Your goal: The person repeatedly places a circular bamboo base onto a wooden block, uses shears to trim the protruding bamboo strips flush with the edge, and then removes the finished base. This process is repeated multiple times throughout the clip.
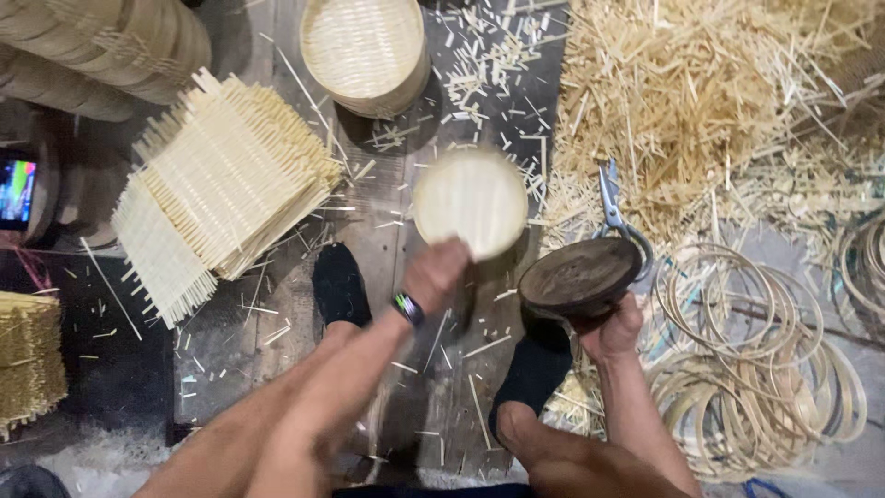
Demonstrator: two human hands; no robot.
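My left hand (435,273) grips the near edge of a round woven bamboo disc (470,201), blurred, held out over the wooden floor. A dark bracelet sits on that wrist. My right hand (610,328) holds a dark round wooden block (579,275) from below, just right of the disc. Both my feet in black socks (339,284) rest on the floor under the hands.
A stack of square woven bamboo mats (217,184) lies to the left. A round bamboo basket (364,51) stands at the top. Scissors (610,198) lie by a heap of bamboo offcuts (701,101). Thin bamboo rings (747,369) pile up at the right. A lit phone screen (17,192) sits far left.
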